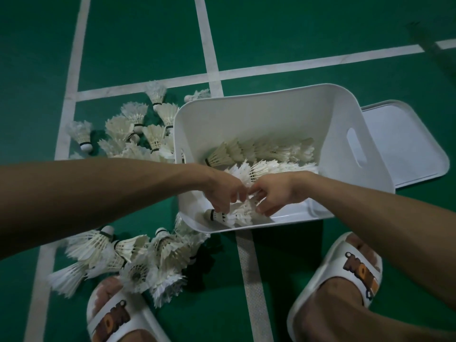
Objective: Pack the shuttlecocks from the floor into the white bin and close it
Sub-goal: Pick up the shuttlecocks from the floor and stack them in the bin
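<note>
Together, left hand and right hand gripped a shuttlecock row inside the open bin; loose shuttlecocks lay on the floor beside it, the lid opposite.

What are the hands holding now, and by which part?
A nested row of shuttlecocks in the bin: left hand grips near its cork end, right hand its feathered end.
</note>
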